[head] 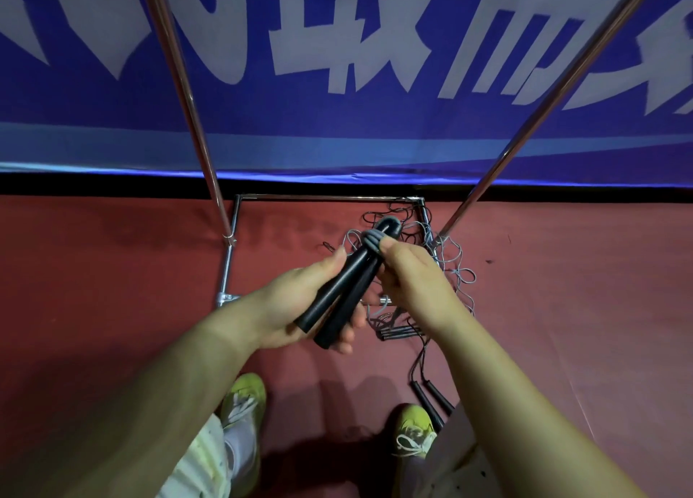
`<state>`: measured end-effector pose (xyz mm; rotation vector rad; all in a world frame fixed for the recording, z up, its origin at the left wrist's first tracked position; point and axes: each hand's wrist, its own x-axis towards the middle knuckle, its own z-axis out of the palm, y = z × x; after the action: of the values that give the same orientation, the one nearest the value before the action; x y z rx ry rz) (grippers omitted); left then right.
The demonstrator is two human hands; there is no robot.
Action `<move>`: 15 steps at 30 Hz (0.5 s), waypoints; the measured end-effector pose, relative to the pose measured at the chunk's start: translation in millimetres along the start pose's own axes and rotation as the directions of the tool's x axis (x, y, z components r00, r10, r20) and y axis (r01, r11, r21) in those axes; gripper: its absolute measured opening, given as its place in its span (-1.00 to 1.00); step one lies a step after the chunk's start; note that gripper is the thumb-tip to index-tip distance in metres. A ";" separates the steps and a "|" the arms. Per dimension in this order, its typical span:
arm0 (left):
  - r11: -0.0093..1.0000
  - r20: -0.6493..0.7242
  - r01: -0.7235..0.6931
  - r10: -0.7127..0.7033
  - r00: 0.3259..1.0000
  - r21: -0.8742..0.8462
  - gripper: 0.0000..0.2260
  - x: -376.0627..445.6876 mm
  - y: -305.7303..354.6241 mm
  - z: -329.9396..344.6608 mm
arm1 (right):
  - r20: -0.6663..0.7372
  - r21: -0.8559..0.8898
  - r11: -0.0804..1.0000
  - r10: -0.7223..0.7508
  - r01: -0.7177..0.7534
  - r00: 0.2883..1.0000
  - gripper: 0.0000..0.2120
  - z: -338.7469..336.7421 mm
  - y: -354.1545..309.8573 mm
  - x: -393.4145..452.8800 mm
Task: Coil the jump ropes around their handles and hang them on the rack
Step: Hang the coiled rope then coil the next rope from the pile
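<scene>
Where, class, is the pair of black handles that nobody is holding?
In the head view, the loose black handles lie on the red floor at lower right, just above the right shoe and below the tangled ropes.

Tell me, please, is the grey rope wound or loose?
Partly wound: grey rope wraps the black handles; the rest trails loose.

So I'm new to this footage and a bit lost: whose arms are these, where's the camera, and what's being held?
The camera sits on a person's head, looking down at their own arms and shoes. The left hand grips two black handles side by side. The right hand pinches the grey rope wound near their top. Below, on the red floor, lies a tangle of ropes and another pair of handles inside the rack, whose metal poles rise past the camera.
</scene>
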<state>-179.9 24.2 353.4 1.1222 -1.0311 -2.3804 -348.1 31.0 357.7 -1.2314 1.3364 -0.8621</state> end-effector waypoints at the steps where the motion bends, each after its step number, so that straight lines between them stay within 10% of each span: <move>1: 1.000 0.015 -0.011 0.011 1.000 -0.029 -0.43 -0.6 0.9 4.6 | 0.010 0.034 0.999 -0.011 0.011 1.000 -0.70 -1.8 -0.1 0.0; 11: 0.920 -0.268 -0.161 0.266 0.926 0.357 -0.63 -1.2 7.2 13.7 | 0.222 0.110 0.985 0.108 -0.136 0.969 -0.53 -14.6 5.9 -6.1; 15: 0.947 -0.288 -0.207 0.275 0.917 0.245 -0.58 -15.7 7.4 17.1 | 0.106 -0.089 0.995 0.050 -0.041 0.993 -0.90 -21.4 -6.0 -29.5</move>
<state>-183.1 35.7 374.6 1.3131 -1.2427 -1.8546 -371.1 55.2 373.6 -1.2914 1.3212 -0.7020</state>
